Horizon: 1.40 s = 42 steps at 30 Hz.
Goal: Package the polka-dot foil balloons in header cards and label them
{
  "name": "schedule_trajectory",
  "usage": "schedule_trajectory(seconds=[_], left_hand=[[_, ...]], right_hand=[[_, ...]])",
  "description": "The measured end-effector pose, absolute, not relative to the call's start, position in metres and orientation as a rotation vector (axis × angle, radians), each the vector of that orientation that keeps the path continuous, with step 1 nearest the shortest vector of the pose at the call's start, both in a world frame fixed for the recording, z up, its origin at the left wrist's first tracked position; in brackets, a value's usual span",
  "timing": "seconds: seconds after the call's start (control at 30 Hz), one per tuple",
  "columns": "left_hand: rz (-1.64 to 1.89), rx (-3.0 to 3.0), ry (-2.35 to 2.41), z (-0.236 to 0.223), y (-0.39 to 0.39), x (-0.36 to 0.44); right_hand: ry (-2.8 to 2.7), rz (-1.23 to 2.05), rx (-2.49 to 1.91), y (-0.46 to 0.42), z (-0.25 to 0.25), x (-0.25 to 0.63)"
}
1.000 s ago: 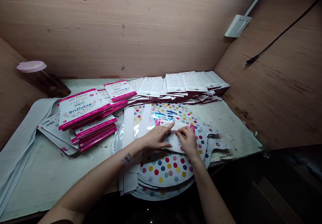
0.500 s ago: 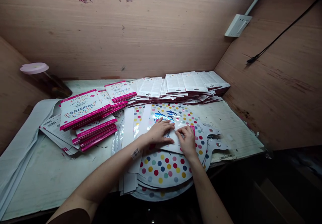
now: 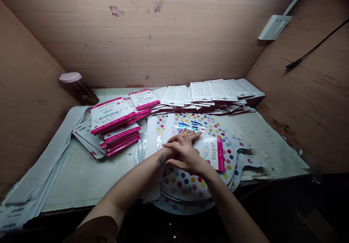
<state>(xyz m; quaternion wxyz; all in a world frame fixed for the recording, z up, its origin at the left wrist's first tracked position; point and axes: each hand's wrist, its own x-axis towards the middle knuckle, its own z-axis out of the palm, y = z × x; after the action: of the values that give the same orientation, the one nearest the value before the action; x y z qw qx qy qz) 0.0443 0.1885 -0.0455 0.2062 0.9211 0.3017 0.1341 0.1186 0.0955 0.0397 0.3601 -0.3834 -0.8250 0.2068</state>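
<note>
1. Wooden walls [image 3: 174, 46] enclose a pale, scuffed table [image 3: 89, 184].
2. Long white sheets [image 3: 54, 152] lie at the left edge; behind them, a lidded jar [image 3: 84, 92] leans.
3. Pink-edged stacks [image 3: 109, 117] overlap at centre left, printed "birthday".
4. White strips [image 3: 152, 137] cross the dotted balloons [image 3: 188, 184].
5. Left hand [image 3: 185, 138]: extended, its fingers over the packet's left part; its wrist bears a barcode label [image 3: 160, 160]. Any grasp cannot be told.
6. Right hand [image 3: 187, 157]: released, fingers spread across the left hand and near its wrist; contact is unclear.
7. Packet [image 3: 211, 152]: atop the balloons, partly covered by the hands; long axis roughly left to right, pink "prima" end pointing right.
8. White-backed packs [image 3: 201, 92] line the rear; a socket [image 3: 275, 27] and a cable [image 3: 313, 52] occupy the upper right.
</note>
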Motion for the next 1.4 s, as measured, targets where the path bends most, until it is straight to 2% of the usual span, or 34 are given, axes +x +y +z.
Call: schedule_trajectory(seconds=[0.23, 0.37, 0.43, 0.63, 1.0, 1.4], left_hand=[[0.273, 2.597, 0.643, -0.037, 0.202, 0.041], [0.31, 2.577, 0.638, -0.038, 0.201, 0.04], [0.301, 2.583, 0.643, -0.037, 0.2, 0.04], [0.266, 2.602, 0.664, -0.032, 0.197, 0.041], [0.338, 2.548, 0.669, -0.037, 0.197, 0.04], [0.341, 2.509, 0.688, -0.041, 0.195, 0.042]], right_hand=[[-1.854, 0.511, -0.89, 0.039, 0.016, 0.102], [-1.645, 0.739, -0.935, 0.016, 0.008, 0.129], [-1.551, 0.799, -1.091, 0.027, 0.007, 0.153], [-1.601, 0.548, -1.623, 0.097, -0.008, 0.218], [-1.63, 0.266, -1.923, 0.118, -0.045, 0.213], [-1.555, -0.023, -2.069, 0.137, -0.047, 0.214]])
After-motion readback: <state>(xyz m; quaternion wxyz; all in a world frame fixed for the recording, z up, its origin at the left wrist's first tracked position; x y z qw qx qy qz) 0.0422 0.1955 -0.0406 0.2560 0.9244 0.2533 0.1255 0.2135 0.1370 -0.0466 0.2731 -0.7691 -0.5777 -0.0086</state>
